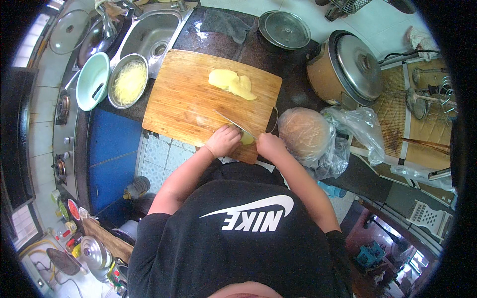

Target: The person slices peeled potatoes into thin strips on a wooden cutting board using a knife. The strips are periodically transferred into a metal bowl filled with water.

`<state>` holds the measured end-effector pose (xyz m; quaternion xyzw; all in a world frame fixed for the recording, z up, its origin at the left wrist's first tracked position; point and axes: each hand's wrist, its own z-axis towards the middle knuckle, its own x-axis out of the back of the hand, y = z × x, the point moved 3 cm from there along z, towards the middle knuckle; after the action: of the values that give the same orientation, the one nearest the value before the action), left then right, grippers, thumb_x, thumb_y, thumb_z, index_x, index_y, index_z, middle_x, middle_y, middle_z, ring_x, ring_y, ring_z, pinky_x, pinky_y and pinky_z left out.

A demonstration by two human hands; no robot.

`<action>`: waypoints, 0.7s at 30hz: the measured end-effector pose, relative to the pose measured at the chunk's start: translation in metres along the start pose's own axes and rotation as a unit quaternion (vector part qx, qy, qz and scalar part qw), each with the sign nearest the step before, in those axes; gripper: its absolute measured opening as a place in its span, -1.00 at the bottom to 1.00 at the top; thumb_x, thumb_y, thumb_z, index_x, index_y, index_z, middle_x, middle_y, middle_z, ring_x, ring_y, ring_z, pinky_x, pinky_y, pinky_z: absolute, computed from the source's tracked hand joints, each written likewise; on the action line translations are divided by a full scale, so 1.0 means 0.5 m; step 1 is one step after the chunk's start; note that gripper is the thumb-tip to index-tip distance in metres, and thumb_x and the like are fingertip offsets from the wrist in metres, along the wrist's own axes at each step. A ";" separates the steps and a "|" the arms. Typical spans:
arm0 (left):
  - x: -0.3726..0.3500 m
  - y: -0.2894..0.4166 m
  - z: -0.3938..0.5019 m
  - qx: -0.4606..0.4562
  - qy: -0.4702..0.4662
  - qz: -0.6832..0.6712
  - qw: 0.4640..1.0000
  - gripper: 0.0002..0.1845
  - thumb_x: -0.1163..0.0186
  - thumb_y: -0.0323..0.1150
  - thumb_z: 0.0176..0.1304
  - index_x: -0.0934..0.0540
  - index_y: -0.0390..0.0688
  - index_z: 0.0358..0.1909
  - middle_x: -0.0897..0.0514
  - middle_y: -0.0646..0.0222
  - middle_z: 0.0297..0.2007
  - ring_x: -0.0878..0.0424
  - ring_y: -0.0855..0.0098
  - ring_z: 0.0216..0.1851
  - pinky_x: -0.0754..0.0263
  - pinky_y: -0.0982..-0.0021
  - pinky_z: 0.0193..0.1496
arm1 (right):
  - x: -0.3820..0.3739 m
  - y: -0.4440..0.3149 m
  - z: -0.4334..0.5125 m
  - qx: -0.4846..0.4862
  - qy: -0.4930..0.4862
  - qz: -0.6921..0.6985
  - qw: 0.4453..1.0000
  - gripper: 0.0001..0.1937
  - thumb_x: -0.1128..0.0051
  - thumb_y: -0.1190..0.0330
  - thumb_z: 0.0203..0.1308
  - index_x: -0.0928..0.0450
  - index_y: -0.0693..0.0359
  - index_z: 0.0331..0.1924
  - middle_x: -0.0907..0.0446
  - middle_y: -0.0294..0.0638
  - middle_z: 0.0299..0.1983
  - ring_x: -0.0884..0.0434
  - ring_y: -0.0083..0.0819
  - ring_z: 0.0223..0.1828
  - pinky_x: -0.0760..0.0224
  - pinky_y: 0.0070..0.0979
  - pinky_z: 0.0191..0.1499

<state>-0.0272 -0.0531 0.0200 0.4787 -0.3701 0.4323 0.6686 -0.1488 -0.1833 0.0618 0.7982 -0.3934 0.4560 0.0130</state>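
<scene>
My right hand grips the handle of a kitchen knife, whose blade points up and to the left across a wooden cutting board. Close beside the blade, my left hand presses down near the board's front edge. A pale yellow piece, apparently peeled potato, shows between the two hands; my fingers hide part of it. Farther back on the board lies a pile of overlapping yellow potato slices. To the left, a metal bowl holds thin pale yellow shreds.
A mint-green basin with a dark-handled tool stands left, near the steel sink. Right of the board are a plastic-covered round item and a large lidded pot. A grey cloth and glass lid lie behind.
</scene>
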 end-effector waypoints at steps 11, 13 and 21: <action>0.009 0.000 0.003 0.003 0.014 0.002 1.000 -0.68 -0.21 -0.22 0.07 -0.50 -0.19 -0.19 -0.56 0.24 -0.10 -0.48 0.24 -0.01 -0.33 0.26 0.07 | 0.014 0.026 -0.020 -0.013 -0.010 0.014 1.000 -0.70 -0.03 0.24 0.16 -0.63 0.35 -0.36 -0.61 0.17 -0.36 -0.63 0.07 -0.27 -0.49 -0.10 -0.18; 0.012 0.002 0.007 0.001 0.014 0.002 1.000 -0.68 -0.20 -0.22 0.08 -0.50 -0.19 -0.18 -0.56 0.24 -0.10 -0.48 0.25 -0.01 -0.33 0.27 0.08 | 0.006 0.039 -0.028 -0.004 0.002 0.027 1.000 -0.72 -0.02 0.26 0.17 -0.62 0.34 -0.38 -0.61 0.15 -0.37 -0.63 0.06 -0.29 -0.48 -0.09 -0.18; 0.004 0.001 0.001 0.001 -0.010 0.008 1.000 -0.67 -0.18 -0.23 0.10 -0.50 -0.19 -0.14 -0.55 0.23 -0.09 -0.48 0.23 0.00 -0.32 0.23 0.12 | -0.005 0.025 -0.014 0.022 0.012 0.026 0.999 -0.74 0.01 0.27 0.17 -0.63 0.28 -0.38 -0.61 0.13 -0.40 -0.63 0.06 -0.29 -0.49 -0.09 -0.18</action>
<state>-0.0269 -0.0533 0.0221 0.4809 -0.3802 0.4333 0.6607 -0.1624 -0.1876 0.0601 0.7821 -0.4040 0.4744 -0.0117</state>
